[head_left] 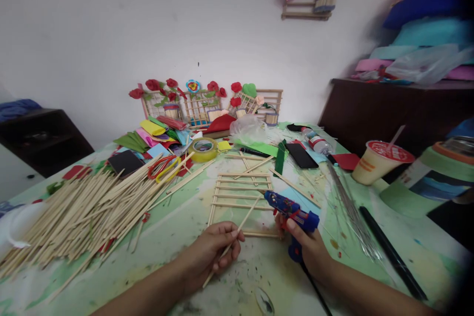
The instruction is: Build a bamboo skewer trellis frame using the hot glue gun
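Note:
My left hand (220, 247) pinches a thin wooden stick (247, 216) that slants up to the right. In my right hand (309, 244) is a blue hot glue gun (291, 209), its nozzle pointing left, close to the stick's upper end. A black cord runs from the glue gun's handle toward the lower edge. Beneath and behind both hands lies a ladder-like frame of wooden sticks (237, 176), with several crosspieces between its side rails. Just beyond it, a few loose sticks (254, 163) cross each other.
A large pile of sticks (85, 212) covers the left, with scissors (163, 168) on it. Tape (203, 148), a phone (301, 155), wires (350, 212), a drink cup (381, 163) and a big jar (429, 177) stand around. Finished flower frames (202, 106) lean on the wall.

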Action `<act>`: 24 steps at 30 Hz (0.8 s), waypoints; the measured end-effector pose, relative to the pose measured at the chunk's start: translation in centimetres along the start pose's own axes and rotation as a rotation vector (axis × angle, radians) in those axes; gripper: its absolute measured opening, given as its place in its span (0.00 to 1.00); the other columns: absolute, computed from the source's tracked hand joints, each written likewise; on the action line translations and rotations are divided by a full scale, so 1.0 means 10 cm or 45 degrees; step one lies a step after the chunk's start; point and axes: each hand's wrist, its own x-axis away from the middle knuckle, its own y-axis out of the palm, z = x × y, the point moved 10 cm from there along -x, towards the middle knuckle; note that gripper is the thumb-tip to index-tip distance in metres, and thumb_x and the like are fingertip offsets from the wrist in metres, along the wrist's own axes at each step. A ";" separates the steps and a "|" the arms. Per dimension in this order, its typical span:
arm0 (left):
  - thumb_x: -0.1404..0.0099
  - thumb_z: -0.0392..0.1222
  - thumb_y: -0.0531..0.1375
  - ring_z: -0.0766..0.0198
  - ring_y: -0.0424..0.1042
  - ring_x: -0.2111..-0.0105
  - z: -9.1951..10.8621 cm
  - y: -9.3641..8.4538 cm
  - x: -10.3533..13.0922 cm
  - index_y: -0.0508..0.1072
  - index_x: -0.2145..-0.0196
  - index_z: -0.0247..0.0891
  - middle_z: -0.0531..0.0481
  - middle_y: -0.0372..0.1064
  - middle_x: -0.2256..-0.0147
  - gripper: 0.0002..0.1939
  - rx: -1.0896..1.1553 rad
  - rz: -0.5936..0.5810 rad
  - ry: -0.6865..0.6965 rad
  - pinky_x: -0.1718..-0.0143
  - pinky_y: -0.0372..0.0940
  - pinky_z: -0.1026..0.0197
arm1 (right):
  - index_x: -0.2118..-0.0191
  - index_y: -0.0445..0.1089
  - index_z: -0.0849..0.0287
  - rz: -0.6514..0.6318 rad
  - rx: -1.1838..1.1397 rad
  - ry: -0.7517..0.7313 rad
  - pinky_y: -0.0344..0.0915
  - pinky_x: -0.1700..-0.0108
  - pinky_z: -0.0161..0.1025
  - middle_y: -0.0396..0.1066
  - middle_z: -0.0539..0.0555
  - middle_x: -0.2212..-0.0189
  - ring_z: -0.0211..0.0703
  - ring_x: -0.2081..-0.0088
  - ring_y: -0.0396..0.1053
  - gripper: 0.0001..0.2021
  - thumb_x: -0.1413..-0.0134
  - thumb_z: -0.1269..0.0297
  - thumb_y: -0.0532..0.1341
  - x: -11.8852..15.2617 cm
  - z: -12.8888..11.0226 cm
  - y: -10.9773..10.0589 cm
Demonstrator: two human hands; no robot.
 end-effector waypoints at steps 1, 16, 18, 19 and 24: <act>0.44 0.46 0.61 0.78 0.49 0.89 0.00 0.00 0.01 0.69 0.69 0.34 0.54 0.64 0.81 0.12 -0.009 0.004 -0.002 0.88 0.36 0.70 | 0.72 0.70 0.58 -0.030 -0.001 0.004 0.65 0.67 0.40 0.68 0.54 0.74 0.44 0.71 0.65 0.19 0.50 0.45 0.59 -0.01 -0.02 0.02; 0.41 0.45 0.60 0.75 0.55 0.88 0.07 0.05 -0.05 0.65 0.66 0.35 0.52 0.67 0.80 0.11 0.120 0.016 0.103 0.88 0.42 0.72 | 0.73 0.69 0.60 -0.063 -0.067 0.007 0.62 0.69 0.39 0.66 0.54 0.76 0.42 0.73 0.62 0.21 0.50 0.44 0.59 -0.02 -0.01 0.06; 0.41 0.45 0.60 0.74 0.58 0.87 0.07 0.06 -0.06 0.64 0.67 0.35 0.51 0.68 0.80 0.11 0.147 0.018 0.106 0.87 0.45 0.72 | 0.73 0.70 0.60 -0.046 -0.049 -0.003 0.62 0.68 0.41 0.67 0.55 0.76 0.44 0.71 0.64 0.22 0.52 0.43 0.60 0.01 0.02 0.03; 0.41 0.46 0.60 0.74 0.59 0.87 0.07 0.06 -0.05 0.63 0.67 0.35 0.50 0.69 0.80 0.12 0.158 0.020 0.110 0.87 0.46 0.72 | 0.73 0.71 0.60 -0.044 -0.050 -0.005 0.62 0.67 0.41 0.67 0.55 0.76 0.45 0.71 0.64 0.22 0.52 0.43 0.60 0.02 0.04 0.02; 0.43 0.47 0.64 0.72 0.64 0.84 0.07 0.06 -0.02 0.63 0.71 0.35 0.48 0.70 0.79 0.15 0.186 0.012 0.127 0.82 0.56 0.71 | 0.70 0.71 0.61 -0.045 -0.172 -0.055 0.62 0.66 0.42 0.67 0.56 0.74 0.45 0.70 0.63 0.22 0.50 0.43 0.59 0.06 0.10 0.02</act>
